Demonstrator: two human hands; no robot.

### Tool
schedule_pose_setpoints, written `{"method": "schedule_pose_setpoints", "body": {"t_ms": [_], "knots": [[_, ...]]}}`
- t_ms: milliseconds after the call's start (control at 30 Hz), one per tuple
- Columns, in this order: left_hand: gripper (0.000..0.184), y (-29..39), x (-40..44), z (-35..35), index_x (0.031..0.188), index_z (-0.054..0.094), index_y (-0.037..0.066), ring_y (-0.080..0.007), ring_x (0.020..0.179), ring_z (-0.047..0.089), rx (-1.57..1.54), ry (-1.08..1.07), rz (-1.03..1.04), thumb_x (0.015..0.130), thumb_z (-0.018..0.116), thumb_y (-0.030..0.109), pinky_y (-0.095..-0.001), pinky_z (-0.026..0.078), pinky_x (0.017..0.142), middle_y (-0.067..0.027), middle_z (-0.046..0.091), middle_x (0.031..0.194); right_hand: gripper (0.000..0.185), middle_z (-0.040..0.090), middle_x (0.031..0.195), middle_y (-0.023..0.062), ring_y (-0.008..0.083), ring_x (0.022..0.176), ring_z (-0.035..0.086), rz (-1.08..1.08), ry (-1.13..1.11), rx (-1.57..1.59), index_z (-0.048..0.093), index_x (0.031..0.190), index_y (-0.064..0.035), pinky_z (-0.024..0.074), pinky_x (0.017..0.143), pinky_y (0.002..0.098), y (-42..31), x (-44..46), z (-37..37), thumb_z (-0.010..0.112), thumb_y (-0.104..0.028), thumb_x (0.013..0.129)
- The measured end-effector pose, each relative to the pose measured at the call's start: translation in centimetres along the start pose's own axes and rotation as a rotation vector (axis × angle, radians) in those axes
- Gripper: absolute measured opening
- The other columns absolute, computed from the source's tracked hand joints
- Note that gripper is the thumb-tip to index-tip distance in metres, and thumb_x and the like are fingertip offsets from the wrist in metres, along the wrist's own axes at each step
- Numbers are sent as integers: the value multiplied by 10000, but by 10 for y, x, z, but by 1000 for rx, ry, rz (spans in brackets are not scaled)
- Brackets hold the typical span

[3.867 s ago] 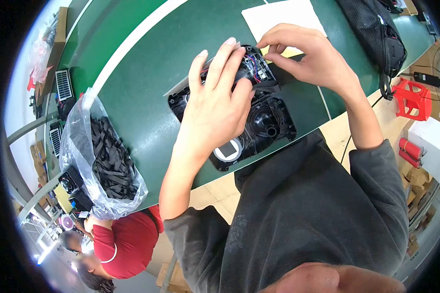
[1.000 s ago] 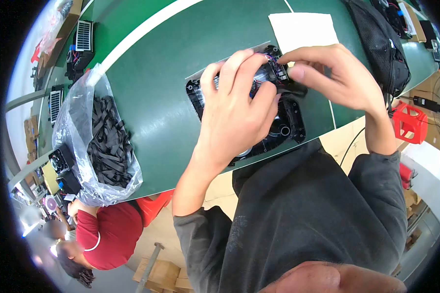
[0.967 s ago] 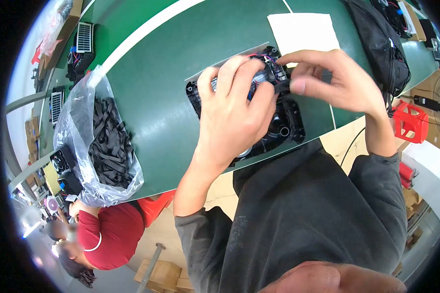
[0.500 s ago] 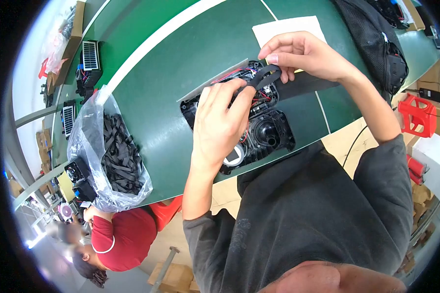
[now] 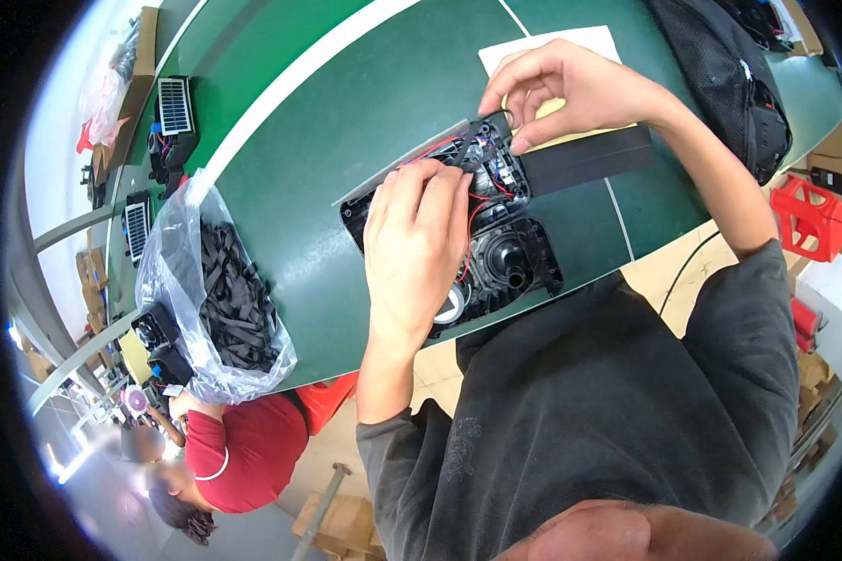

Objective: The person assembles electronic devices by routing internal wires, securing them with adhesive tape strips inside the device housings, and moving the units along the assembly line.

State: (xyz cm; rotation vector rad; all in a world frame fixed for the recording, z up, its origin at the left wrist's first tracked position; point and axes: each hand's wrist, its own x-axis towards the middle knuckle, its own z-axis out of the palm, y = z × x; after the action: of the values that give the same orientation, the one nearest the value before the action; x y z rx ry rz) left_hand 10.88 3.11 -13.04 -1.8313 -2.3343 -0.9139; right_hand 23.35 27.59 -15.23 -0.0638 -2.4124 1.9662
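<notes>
Green bench below, the black casing lay open near the edge, left hand on it, right hand at its far corner, neither grip readable, and one tugged strap could have snagged those red wires!

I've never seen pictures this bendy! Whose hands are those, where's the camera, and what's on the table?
You see a person working at a green table, through a camera worn on that person's head, looking down. The bare left hand covers part of an open black case with coloured wires. The right hand is by the case's far corner; I can't tell whether it grips anything. Also on the table are a clear plastic bag of black straps, white paper and a black mesh bag.
</notes>
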Motion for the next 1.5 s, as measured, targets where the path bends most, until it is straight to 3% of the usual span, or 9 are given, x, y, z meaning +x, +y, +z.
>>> {"method": "schedule_pose_setpoints", "body": {"t_ms": [300,700,833,933,1033,1133,1267,1367,1500], "knots": [[126,2,1,1,978,743,9,-310,889,730,61,47,-10,881,822,2,-411,587,799,-123,722,995,143,727,1051,77,203,968,702,-135,29,-272,759,1114,7,582,918,337,18,8,0,756,-82,1003],[172,-4,-6,19,983,678,-14,-334,883,721,-53,78,-38,874,808,-45,-416,585,775,-167,705,1008,93,671,1045,99,247,965,688,-275,266,-400,650,1112,13,561,868,352,43,4,29,666,-47,1043],[180,-7,-10,27,984,680,-19,-341,896,717,-60,146,1,866,811,-56,-411,587,788,-177,703,1015,106,676,1057,112,272,957,687,-201,304,-348,650,1115,11,558,858,371,42,3,35,671,-59,1039],[237,-12,-13,30,1045,686,-8,-302,902,693,-30,166,34,855,825,-34,-411,566,802,-146,676,1056,124,685,1055,116,289,956,692,-258,225,-424,663,1132,6,559,845,373,42,5,20,673,-77,1040],[301,-11,-14,30,1155,738,-11,-315,926,714,-45,177,16,868,819,-52,-401,585,813,-163,698,1073,138,697,1036,117,301,948,701,-200,150,-507,685,1142,-1,563,820,376,30,3,6,678,-95,1040],[430,-10,-15,27,1332,734,34,-280,928,676,-35,46,-6,909,795,-18,-385,570,832,-144,659,1084,148,722,1004,131,310,909,711,-140,134,-574,731,1119,-6,565,790,394,17,1,-6,699,-120,1031],[514,-11,-9,25,1465,675,86,-276,903,568,-44,-60,-42,961,774,126,-416,518,798,-94,563,999,154,746,992,155,324,921,726,-178,115,-681,751,1086,10,569,799,405,10,-2,-29,707,-122,1020],[501,-10,-7,25,1461,682,96,-274,886,578,46,-114,-18,974,768,176,-418,518,777,-92,543,954,206,772,970,150,337,892,744,-47,93,-515,773,1024,-5,569,793,411,-12,-6,-34,700,-195,990],[481,-8,-8,19,1484,680,140,-268,830,588,32,-168,-23,1006,728,173,-410,532,769,-97,538,877,237,782,1054,182,380,950,748,39,99,-663,769,1101,10,579,827,427,-18,-13,-39,681,-200,1036]]}}
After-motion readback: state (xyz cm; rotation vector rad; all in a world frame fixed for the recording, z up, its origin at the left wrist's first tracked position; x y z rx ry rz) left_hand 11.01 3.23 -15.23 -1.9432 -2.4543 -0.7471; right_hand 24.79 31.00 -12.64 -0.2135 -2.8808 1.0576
